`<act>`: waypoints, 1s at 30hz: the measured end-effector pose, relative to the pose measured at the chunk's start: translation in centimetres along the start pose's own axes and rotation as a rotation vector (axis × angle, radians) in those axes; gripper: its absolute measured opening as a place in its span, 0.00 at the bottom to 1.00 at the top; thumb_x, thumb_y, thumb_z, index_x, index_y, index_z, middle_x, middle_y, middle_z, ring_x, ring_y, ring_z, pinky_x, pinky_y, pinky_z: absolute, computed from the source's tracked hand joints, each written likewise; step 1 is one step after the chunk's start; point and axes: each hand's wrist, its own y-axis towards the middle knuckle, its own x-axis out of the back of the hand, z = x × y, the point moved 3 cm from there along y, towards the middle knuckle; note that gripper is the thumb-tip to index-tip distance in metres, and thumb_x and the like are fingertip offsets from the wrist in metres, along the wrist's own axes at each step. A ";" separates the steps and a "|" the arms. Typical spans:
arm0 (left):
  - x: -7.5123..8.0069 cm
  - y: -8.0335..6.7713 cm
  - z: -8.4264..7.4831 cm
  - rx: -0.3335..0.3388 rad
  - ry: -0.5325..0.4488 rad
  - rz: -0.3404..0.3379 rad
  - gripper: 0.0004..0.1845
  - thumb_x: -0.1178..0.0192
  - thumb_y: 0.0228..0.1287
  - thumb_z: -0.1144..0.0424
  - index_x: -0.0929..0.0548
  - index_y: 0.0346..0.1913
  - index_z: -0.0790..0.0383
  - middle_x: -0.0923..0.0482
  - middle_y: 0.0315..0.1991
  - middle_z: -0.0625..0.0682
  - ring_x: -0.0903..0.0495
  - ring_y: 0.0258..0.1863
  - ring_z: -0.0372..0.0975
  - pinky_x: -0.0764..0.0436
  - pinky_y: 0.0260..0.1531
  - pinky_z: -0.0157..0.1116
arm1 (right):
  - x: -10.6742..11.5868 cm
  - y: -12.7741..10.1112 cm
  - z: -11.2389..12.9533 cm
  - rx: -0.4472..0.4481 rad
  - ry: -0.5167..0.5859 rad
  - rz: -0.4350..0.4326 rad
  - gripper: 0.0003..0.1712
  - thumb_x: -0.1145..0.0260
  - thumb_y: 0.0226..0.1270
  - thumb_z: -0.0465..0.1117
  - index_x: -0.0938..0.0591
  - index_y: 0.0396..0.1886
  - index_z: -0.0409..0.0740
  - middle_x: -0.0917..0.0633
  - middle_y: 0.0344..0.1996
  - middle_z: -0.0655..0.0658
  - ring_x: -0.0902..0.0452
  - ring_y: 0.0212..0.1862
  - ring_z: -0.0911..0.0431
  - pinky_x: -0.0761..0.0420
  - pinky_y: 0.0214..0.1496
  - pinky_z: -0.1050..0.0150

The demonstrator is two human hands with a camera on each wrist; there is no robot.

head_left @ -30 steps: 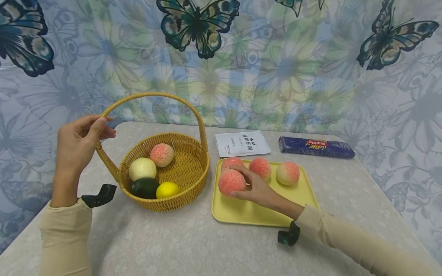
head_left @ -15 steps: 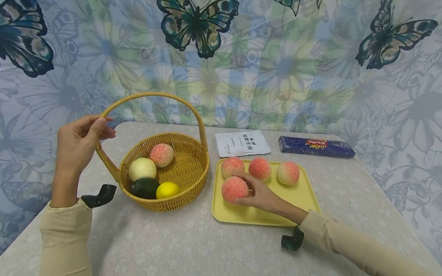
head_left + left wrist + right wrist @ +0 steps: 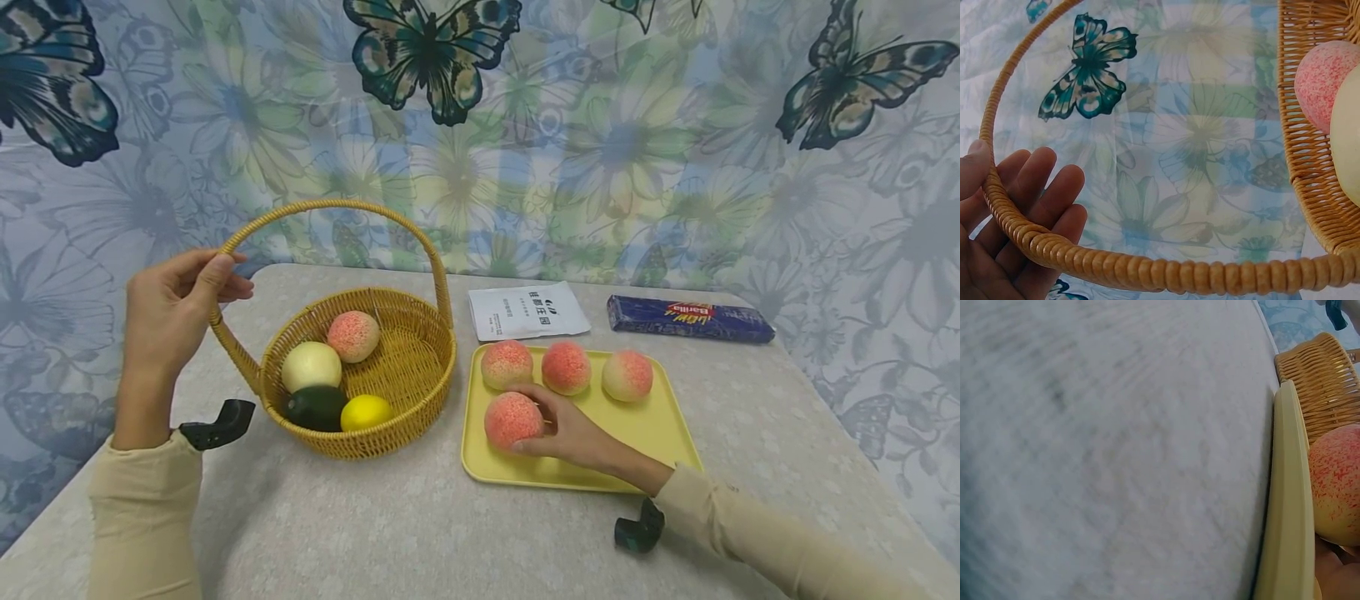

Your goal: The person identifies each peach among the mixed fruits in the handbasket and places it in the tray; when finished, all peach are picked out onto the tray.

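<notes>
My left hand (image 3: 171, 304) pinches the arched handle (image 3: 337, 204) of a wicker basket (image 3: 412, 417) on its left side. In the left wrist view the thumb lies on one side of the handle, the curled fingers behind it. The basket holds a peach (image 3: 353, 337), a pale round fruit (image 3: 311, 367), a dark green avocado-like fruit (image 3: 315, 408) and a lemon (image 3: 367, 412). My right hand (image 3: 573, 433) grips another peach (image 3: 513, 420) at the left front of a yellow tray (image 3: 652, 433). Three peaches (image 3: 566, 367) stand in a row behind it.
Behind the tray lie a white printed packet (image 3: 528, 312) and a blue Barilla pasta pack (image 3: 690, 319). A gap of bare table (image 3: 427, 500) separates basket and tray. Butterfly-patterned cloth (image 3: 480, 208) hangs beyond the table's back edge.
My right hand has moved with its peach slightly right and toward me, down to the tray's front left, apart from the peach behind. The left hand keeps its hold on the handle.
</notes>
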 end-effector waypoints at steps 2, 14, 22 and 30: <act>0.0 0.0 0.0 -0.005 -0.001 -0.003 0.17 0.45 0.70 0.55 0.17 0.51 0.65 0.18 0.25 0.35 0.18 0.28 0.25 0.24 0.30 0.19 | 0.0 0.0 -0.1 0.004 0.003 -0.001 0.41 0.28 0.57 0.38 0.35 0.69 0.42 0.27 0.61 0.46 0.29 0.62 0.51 0.26 0.59 0.63; 0.0 -0.1 0.0 -0.009 -0.016 -0.002 0.16 0.45 0.70 0.57 0.17 0.50 0.67 0.18 0.24 0.35 0.18 0.28 0.25 0.24 0.31 0.19 | -0.5 0.3 -0.3 -0.002 -0.022 0.003 0.42 0.28 0.58 0.40 0.36 0.70 0.43 0.27 0.62 0.48 0.30 0.63 0.54 0.29 0.62 0.66; 0.1 -0.2 0.0 -0.005 -0.013 -0.004 0.16 0.44 0.70 0.58 0.17 0.50 0.67 0.18 0.24 0.34 0.18 0.27 0.25 0.24 0.31 0.19 | -0.8 0.3 -0.3 -0.015 -0.009 0.000 0.43 0.28 0.58 0.39 0.37 0.71 0.44 0.26 0.62 0.48 0.29 0.62 0.54 0.29 0.62 0.67; 0.0 -0.1 0.0 -0.003 -0.005 -0.002 0.17 0.45 0.70 0.57 0.17 0.50 0.67 0.18 0.25 0.34 0.18 0.28 0.25 0.24 0.32 0.19 | -0.8 0.3 -0.2 -0.011 -0.019 0.016 0.44 0.28 0.59 0.40 0.39 0.72 0.45 0.30 0.66 0.47 0.31 0.64 0.54 0.30 0.63 0.67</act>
